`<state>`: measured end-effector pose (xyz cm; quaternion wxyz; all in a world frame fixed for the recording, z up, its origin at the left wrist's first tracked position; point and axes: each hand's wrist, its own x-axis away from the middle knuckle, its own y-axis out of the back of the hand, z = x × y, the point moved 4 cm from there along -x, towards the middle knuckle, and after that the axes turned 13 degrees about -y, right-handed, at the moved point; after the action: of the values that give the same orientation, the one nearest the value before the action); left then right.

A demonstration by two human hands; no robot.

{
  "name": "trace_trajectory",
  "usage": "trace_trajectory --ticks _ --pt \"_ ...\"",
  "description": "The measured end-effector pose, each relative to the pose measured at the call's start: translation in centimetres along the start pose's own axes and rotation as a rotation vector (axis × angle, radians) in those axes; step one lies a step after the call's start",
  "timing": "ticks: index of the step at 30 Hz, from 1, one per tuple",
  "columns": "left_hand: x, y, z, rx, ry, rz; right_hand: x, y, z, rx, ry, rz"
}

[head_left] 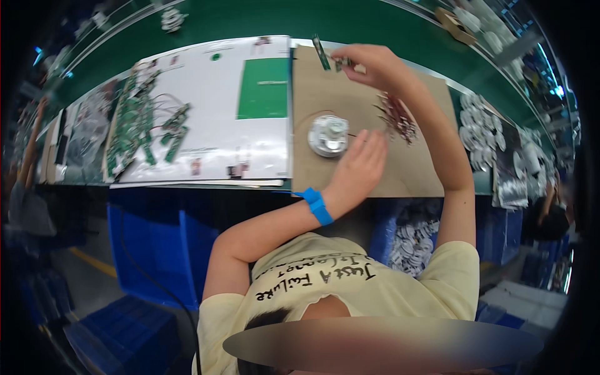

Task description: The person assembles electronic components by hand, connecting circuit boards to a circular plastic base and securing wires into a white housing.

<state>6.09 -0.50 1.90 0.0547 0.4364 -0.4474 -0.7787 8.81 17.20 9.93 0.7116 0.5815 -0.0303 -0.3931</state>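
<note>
My right hand [375,65] is raised over the far edge of a brown cardboard sheet [319,178]. Its thumb and fingers pinch a small circuit board [342,63]; a narrow green strip [321,52] stands out just left of the fingertips, and I cannot tell whether the two are joined. My left hand [360,167], with a blue wrist strap [317,206], lies over the cardboard with fingers stretched out. Just left of its fingertips sits a round silver-white part [328,135] with thin wires. A bundle of dark red wires [397,117] lies beyond the left hand, to the right.
Left of the cardboard, white printed sheets [219,140] carry a pile of green circuit boards [134,122] with wires. White round parts [480,131] are heaped at the right. Blue bins [153,244] stand below the table edge. A small brown box [455,26] sits at the far right.
</note>
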Motion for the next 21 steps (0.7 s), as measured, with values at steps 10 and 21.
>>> trace_trajectory --ticks 10,21 --pt "-2.8 -4.6 -1.6 0.408 -0.013 -0.055 14.6 -0.2 -4.7 -0.397 -0.253 0.068" --pt "-4.6 -3.7 1.0 1.195 0.784 -0.359 17.9 1.2 -5.2 -1.231 -0.586 0.021"
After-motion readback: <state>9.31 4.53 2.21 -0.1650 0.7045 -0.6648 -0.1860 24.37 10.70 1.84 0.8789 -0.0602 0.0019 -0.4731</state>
